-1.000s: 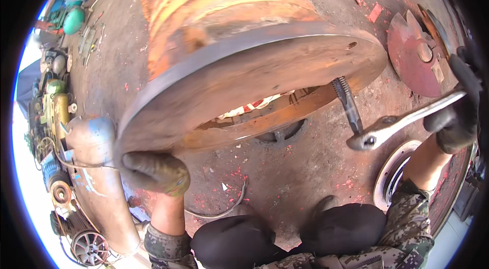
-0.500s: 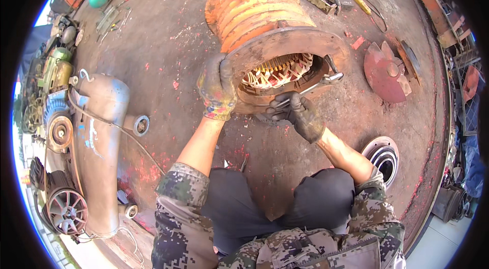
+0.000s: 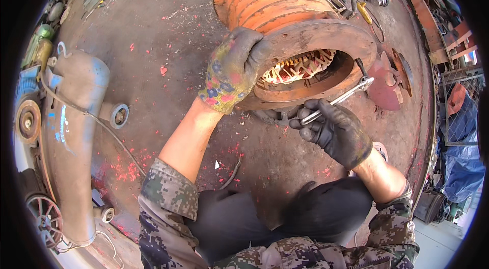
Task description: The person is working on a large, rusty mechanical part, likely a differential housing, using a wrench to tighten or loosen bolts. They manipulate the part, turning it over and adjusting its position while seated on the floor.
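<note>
An orange ribbed motor housing (image 3: 277,2) lies on its side in front of me, its round brown flange (image 3: 326,35) facing me. Pale laced windings (image 3: 300,69) show inside the opening. My left hand (image 3: 232,70), in a patterned, dirty glove, is closed around the flange's left edge. My right hand (image 3: 338,131), in a dark glove, grips the handle of a silver ratchet wrench (image 3: 346,97). The wrench's head meets a dark stem (image 3: 361,67) at the flange's right side; how they join is too small to tell.
A reddish fan-shaped part (image 3: 383,88) lies beyond the flange on the right. To the left is a grey-and-blue tank (image 3: 81,126) with a wheel (image 3: 43,220) and a cable. Hand tools and a yellow-handled tool (image 3: 364,13) lie at the back right. Red flakes dot the floor.
The whole view has shifted, with the housing now further right. My right hand has moved right and the wrench handle tilts more steeply. My left hand still holds the flange edge.
</note>
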A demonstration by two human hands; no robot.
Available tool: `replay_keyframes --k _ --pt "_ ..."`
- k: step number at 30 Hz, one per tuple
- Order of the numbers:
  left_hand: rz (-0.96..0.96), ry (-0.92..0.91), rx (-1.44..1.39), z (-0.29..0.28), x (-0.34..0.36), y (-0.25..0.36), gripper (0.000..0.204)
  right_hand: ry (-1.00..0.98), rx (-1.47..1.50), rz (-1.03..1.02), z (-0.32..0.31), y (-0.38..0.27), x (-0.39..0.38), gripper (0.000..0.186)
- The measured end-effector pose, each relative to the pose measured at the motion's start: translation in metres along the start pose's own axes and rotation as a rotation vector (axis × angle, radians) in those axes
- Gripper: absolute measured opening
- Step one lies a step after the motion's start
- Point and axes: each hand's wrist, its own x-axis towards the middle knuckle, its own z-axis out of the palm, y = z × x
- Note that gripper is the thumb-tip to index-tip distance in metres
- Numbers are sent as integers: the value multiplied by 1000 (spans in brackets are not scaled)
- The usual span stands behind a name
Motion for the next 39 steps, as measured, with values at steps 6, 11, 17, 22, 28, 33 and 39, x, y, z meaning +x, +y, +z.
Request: replay_keyframes --k 6,11,17,22,28,33,39 --pt "82 -39 123 1 -5 -8 19 -95 -116 20 -23 1 1 48" --pt "40 -173 26 -9 -8 -10 31 -237 -197 30 -41 -6 21 57" --pt "41 -267 -34 -12 -11 -22 41 -435 -117 -181 -52 10 48 35" --pt "58 -137 27 -5 -6 -11 26 -297 38 -131 -34 16 40 45" --pt "1 -27 97 -5 -8 -8 19 14 118 58 4 -4 11 43" --pt "-42 -11 152 1 -7 -1 26 77 239 32 14 -5 3 29" --pt "-78 -10 209 1 -17 -9 26 -57 724 -81 52 -48 15 28"
